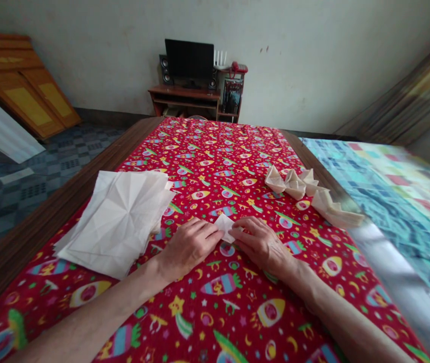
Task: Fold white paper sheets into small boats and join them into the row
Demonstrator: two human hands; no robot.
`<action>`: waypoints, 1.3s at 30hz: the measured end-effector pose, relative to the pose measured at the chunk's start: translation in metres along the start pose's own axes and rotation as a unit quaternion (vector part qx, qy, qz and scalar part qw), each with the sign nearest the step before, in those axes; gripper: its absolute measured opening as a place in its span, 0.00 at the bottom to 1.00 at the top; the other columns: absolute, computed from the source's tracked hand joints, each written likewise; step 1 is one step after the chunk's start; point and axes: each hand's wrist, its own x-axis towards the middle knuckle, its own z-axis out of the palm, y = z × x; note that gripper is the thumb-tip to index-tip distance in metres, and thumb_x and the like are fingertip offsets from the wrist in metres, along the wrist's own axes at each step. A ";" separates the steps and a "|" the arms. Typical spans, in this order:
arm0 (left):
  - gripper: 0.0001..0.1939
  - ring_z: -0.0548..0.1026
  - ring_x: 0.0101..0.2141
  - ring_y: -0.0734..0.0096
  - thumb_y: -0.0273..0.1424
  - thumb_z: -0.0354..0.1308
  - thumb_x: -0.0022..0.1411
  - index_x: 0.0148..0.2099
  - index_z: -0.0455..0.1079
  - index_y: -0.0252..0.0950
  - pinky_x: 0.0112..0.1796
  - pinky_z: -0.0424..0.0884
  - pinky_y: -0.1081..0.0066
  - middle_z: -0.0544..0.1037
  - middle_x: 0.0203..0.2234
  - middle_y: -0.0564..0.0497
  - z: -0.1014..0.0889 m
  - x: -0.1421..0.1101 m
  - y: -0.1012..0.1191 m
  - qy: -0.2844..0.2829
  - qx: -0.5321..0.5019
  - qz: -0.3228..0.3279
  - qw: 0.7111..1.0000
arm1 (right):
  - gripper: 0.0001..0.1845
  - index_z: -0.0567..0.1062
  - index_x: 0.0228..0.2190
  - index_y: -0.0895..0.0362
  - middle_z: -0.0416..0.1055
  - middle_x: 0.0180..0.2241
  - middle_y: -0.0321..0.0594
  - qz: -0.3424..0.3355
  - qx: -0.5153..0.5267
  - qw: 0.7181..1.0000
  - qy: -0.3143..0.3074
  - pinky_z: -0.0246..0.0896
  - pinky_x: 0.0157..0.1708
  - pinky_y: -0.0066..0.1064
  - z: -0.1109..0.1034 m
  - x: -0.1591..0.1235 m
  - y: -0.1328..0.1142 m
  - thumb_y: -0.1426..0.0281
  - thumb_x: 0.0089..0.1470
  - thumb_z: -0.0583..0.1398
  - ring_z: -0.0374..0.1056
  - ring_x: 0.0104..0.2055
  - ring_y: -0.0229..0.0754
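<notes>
A small folded piece of white paper lies between my hands on the red patterned cloth. My left hand grips its left edge, fingers together and pressed down on it. On the opposite side my right hand pinches the right edge, with the thumb mostly hidden. To the left of my left hand is a stack of creased white paper sheets, the top one marked with fold lines spreading from its middle. Beyond my right hand stand several folded paper shapes, and a row of nested ones leans near the table's right side.
The red cloth covers the table, whose brown wooden edge shows at the left. A bed with a colourful sheet adjoins on the right. Against the far wall, a desk carries a monitor and a red telephone.
</notes>
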 end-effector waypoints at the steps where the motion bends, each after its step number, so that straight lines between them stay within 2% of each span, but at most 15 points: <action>1: 0.10 0.73 0.36 0.67 0.28 0.48 0.67 0.45 0.70 0.36 0.40 0.68 0.65 0.76 0.35 0.49 0.001 0.001 0.002 0.009 -0.008 -0.018 1.000 | 0.12 0.74 0.43 0.53 0.71 0.41 0.44 0.003 0.010 1.000 0.006 0.65 0.40 0.36 0.001 0.000 0.000 0.70 0.61 0.53 0.67 0.42 0.43; 4: 0.09 0.72 0.35 0.68 0.29 0.50 0.67 0.40 0.72 0.37 0.39 0.68 0.66 0.76 0.33 0.50 0.005 0.001 0.005 0.042 -0.037 -0.064 0.996 | 0.11 0.75 0.39 0.53 0.72 0.39 0.42 0.025 0.065 0.997 0.022 0.66 0.39 0.34 0.005 0.002 0.001 0.70 0.61 0.53 0.68 0.40 0.41; 8: 0.06 0.71 0.37 0.68 0.27 0.54 0.64 0.36 0.71 0.36 0.39 0.68 0.68 0.75 0.33 0.51 0.009 0.002 0.005 0.064 -0.106 -0.119 0.985 | 0.10 0.77 0.33 0.54 0.73 0.35 0.40 0.086 0.130 0.987 0.039 0.66 0.37 0.31 0.005 0.006 0.002 0.68 0.60 0.55 0.68 0.37 0.39; 11: 0.04 0.71 0.35 0.69 0.26 0.56 0.62 0.33 0.69 0.35 0.38 0.68 0.69 0.74 0.31 0.52 0.012 0.003 0.001 0.064 -0.145 -0.159 0.974 | 0.10 0.76 0.31 0.55 0.73 0.32 0.39 0.129 0.124 0.983 0.043 0.64 0.35 0.30 0.005 0.008 0.001 0.67 0.60 0.56 0.68 0.35 0.39; 16: 0.08 0.70 0.34 0.69 0.28 0.53 0.64 0.31 0.66 0.35 0.37 0.67 0.69 0.71 0.30 0.51 0.013 0.006 -0.002 0.039 -0.112 -0.212 0.970 | 0.10 0.73 0.29 0.55 0.71 0.29 0.38 0.169 0.059 0.983 0.038 0.60 0.32 0.30 0.008 0.011 -0.001 0.67 0.60 0.55 0.67 0.32 0.40; 21: 0.09 0.69 0.34 0.68 0.30 0.52 0.65 0.31 0.65 0.35 0.38 0.66 0.68 0.70 0.30 0.51 0.013 0.006 -0.002 0.026 -0.081 -0.216 0.973 | 0.11 0.70 0.28 0.56 0.69 0.28 0.39 0.171 0.018 0.985 0.023 0.56 0.32 0.29 0.009 0.014 -0.003 0.67 0.61 0.53 0.65 0.31 0.39; 31: 0.08 0.68 0.34 0.68 0.30 0.55 0.63 0.30 0.64 0.35 0.37 0.66 0.68 0.68 0.30 0.52 0.015 0.010 -0.003 0.009 -0.047 -0.229 0.972 | 0.12 0.68 0.25 0.57 0.67 0.25 0.37 0.199 0.005 0.980 -0.011 0.51 0.29 0.27 0.007 0.018 -0.002 0.66 0.60 0.55 0.62 0.28 0.37; 34: 0.06 0.69 0.34 0.67 0.30 0.55 0.63 0.32 0.64 0.36 0.37 0.67 0.67 0.68 0.31 0.52 0.014 0.010 -0.003 0.008 -0.064 -0.238 0.969 | 0.12 0.68 0.25 0.57 0.67 0.25 0.36 0.193 -0.001 0.981 -0.009 0.50 0.28 0.27 0.007 0.019 -0.002 0.66 0.60 0.56 0.61 0.27 0.36; 36: 0.03 0.69 0.37 0.65 0.30 0.55 0.63 0.38 0.65 0.36 0.40 0.68 0.66 0.69 0.34 0.51 0.014 0.010 -0.003 0.016 -0.077 -0.242 0.967 | 0.12 0.67 0.25 0.57 0.66 0.25 0.36 0.192 -0.003 0.981 -0.008 0.49 0.28 0.27 0.007 0.019 -0.001 0.67 0.59 0.56 0.61 0.27 0.36; 39: 0.13 0.69 0.42 0.63 0.28 0.55 0.62 0.49 0.63 0.36 0.44 0.68 0.64 0.69 0.39 0.48 0.015 0.009 -0.005 0.025 -0.082 -0.242 0.967 | 0.11 0.66 0.25 0.57 0.66 0.24 0.35 0.195 0.004 0.981 -0.004 0.49 0.27 0.26 0.007 0.019 -0.001 0.67 0.59 0.57 0.60 0.26 0.36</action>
